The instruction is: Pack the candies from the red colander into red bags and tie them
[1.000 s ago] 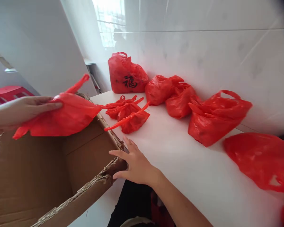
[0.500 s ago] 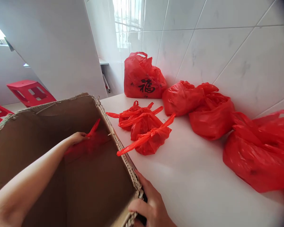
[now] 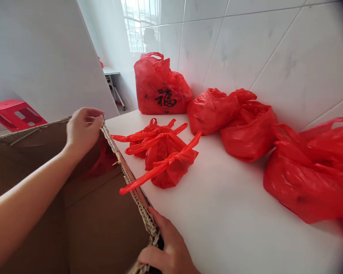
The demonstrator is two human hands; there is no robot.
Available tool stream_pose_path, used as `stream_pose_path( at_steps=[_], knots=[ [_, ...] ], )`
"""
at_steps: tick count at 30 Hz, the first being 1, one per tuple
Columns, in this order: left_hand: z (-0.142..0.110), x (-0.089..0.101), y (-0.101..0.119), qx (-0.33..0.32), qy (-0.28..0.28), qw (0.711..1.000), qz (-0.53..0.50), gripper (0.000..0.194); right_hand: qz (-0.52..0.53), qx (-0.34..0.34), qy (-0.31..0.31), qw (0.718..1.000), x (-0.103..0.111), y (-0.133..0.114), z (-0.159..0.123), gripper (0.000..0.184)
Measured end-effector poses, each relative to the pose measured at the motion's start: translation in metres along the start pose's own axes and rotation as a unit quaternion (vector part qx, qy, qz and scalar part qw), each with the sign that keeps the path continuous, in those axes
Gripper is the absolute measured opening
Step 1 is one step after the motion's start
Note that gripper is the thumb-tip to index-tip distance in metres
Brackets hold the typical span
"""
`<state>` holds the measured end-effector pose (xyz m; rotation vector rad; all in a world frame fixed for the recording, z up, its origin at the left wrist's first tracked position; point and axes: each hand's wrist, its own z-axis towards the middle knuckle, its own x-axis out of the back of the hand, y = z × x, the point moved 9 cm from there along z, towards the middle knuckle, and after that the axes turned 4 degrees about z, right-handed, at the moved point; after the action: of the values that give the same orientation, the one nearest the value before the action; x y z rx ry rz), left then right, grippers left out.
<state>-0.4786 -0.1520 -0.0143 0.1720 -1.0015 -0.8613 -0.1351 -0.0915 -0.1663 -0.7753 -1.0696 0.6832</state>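
Observation:
A deep cardboard box (image 3: 125,171) with ragged rims fills the lower left. My right hand (image 3: 168,247) grips its near right corner, thumb inside the rim and fingers outside. At the far right corner is my left hand (image 3: 84,131), fingers loosely bent and parted with nothing visible in them; whether it touches the rim I cannot tell. Below it, inside the box, lies a red plastic bag (image 3: 104,161), partly hidden by my arm. Beside the box, small knotted red bags (image 3: 171,160) stand on the white table (image 3: 217,213), one bag's tied handle reaching over the rim.
Along the tiled wall stand a large red bag with black characters (image 3: 162,87), two medium red bags (image 3: 211,110) and a bulky red bag (image 3: 311,182) at the right. A red plastic stool (image 3: 17,114) is on the floor beyond the box.
My left hand has let go of the red bag inside the box and risen to the far corner. The right hand keeps its hold on the rim. The view has shifted slightly right.

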Motion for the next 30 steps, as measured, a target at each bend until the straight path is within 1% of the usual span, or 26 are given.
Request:
stream_pose_path(
  at_steps=[1, 2, 3, 4, 5, 6, 7, 8, 9, 10, 11, 13, 14, 15, 16, 17, 19, 20, 21, 22, 23, 25, 26, 28, 29, 30],
  knots=[
    [-0.013, -0.001, 0.045, -0.058, -0.027, 0.998, -0.009, 0.025, -0.009, 0.017, 0.008, 1.0, 0.002, -0.006, 0.0, 0.03],
    [-0.032, -0.008, 0.094, -0.157, -0.068, 0.985, 0.019, 0.023, -0.016, 0.03, 0.017, 0.999, 0.004, -0.011, 0.0, 0.028],
    [-0.055, -0.019, 0.135, -0.236, -0.104, 0.964, 0.066, 0.026, -0.02, 0.04, 0.025, 0.999, 0.006, -0.015, 0.0, 0.028],
    [-0.079, -0.034, 0.166, -0.294, -0.159, 0.937, 0.102, 0.031, -0.022, 0.047, 0.028, 0.998, 0.008, -0.018, 0.0, 0.028],
    [-0.099, -0.05, 0.185, -0.316, -0.212, 0.917, 0.119, 0.036, -0.021, 0.052, 0.03, 0.998, 0.009, -0.02, -0.001, 0.028],
    [-0.113, -0.063, 0.196, -0.313, -0.259, 0.905, 0.123, 0.037, -0.02, 0.055, 0.032, 0.998, 0.011, -0.021, -0.002, 0.028],
    [-0.123, -0.075, 0.201, -0.303, -0.303, 0.896, 0.117, 0.036, -0.019, 0.057, 0.033, 0.998, 0.013, -0.021, -0.003, 0.027],
    [-0.128, -0.082, 0.202, -0.287, -0.338, 0.891, 0.102, 0.034, -0.018, 0.059, 0.032, 0.998, 0.013, -0.021, -0.004, 0.027],
    [-0.13, -0.086, 0.201, -0.272, -0.368, 0.886, 0.08, 0.031, -0.016, 0.061, 0.03, 0.998, 0.014, -0.02, -0.005, 0.027],
    [-0.127, -0.084, 0.198, -0.265, -0.391, 0.879, 0.058, 0.029, -0.015, 0.066, 0.029, 0.997, 0.014, -0.02, -0.006, 0.026],
    [-0.122, -0.077, 0.193, -0.254, -0.411, 0.875, 0.031, 0.029, -0.013, 0.07, 0.028, 0.997, 0.014, -0.019, -0.006, 0.027],
    [-0.102, -0.052, 0.174, -0.21, -0.438, 0.874, -0.033, 0.036, -0.006, 0.078, 0.025, 0.997, 0.013, -0.017, -0.007, 0.028],
    [-0.087, -0.038, 0.155, -0.129, -0.449, 0.879, -0.095, 0.041, -0.003, 0.08, 0.025, 0.997, 0.013, -0.016, -0.007, 0.029],
    [-0.071, -0.021, 0.131, -0.042, -0.441, 0.885, -0.145, 0.047, -0.002, 0.08, 0.024, 0.997, 0.012, -0.016, -0.007, 0.029],
    [-0.058, -0.005, 0.106, 0.025, -0.43, 0.886, -0.173, 0.056, -0.001, 0.08, 0.023, 0.997, 0.012, -0.015, -0.006, 0.029],
    [-0.046, 0.01, 0.079, 0.077, -0.413, 0.888, -0.186, 0.064, -0.002, 0.08, 0.021, 0.997, 0.012, -0.016, -0.006, 0.028],
    [-0.032, 0.032, 0.021, 0.158, -0.389, 0.888, -0.188, 0.073, -0.004, 0.077, 0.017, 0.997, 0.012, -0.017, -0.006, 0.025],
    [-0.029, 0.038, -0.007, 0.189, -0.385, 0.885, -0.183, 0.073, -0.005, 0.075, 0.014, 0.997, 0.012, -0.017, -0.006, 0.024],
    [-0.031, 0.04, -0.035, 0.216, -0.391, 0.877, -0.178, 0.071, -0.006, 0.07, 0.01, 0.997, 0.012, -0.018, -0.006, 0.023],
    [-0.037, 0.037, -0.062, 0.242, -0.407, 0.864, -0.169, 0.068, -0.007, 0.065, 0.005, 0.998, 0.012, -0.019, -0.006, 0.024],
    [-0.047, 0.03, -0.087, 0.267, -0.433, 0.846, -0.16, 0.065, -0.008, 0.059, 0.0, 0.998, 0.012, -0.019, -0.006, 0.025],
    [-0.075, 0.007, -0.128, 0.3, -0.495, 0.805, -0.129, 0.056, -0.012, 0.047, -0.012, 0.999, 0.01, -0.019, -0.005, 0.027],
    [-0.089, -0.007, -0.143, 0.301, -0.525, 0.789, -0.11, 0.053, -0.015, 0.041, -0.016, 0.999, 0.009, -0.019, -0.004, 0.028],
    [-0.111, -0.037, -0.168, 0.285, -0.555, 0.779, -0.062, 0.053, -0.018, 0.033, -0.014, 0.999, 0.008, -0.017, -0.002, 0.028],
    [-0.117, -0.052, -0.177, 0.276, -0.552, 0.785, -0.047, 0.052, -0.017, 0.031, -0.011, 0.999, 0.007, -0.015, -0.002, 0.027],
    [-0.12, -0.066, -0.184, 0.261, -0.538, 0.801, -0.03, 0.05, -0.015, 0.029, -0.008, 0.999, 0.006, -0.012, -0.001, 0.027]
  ],
)
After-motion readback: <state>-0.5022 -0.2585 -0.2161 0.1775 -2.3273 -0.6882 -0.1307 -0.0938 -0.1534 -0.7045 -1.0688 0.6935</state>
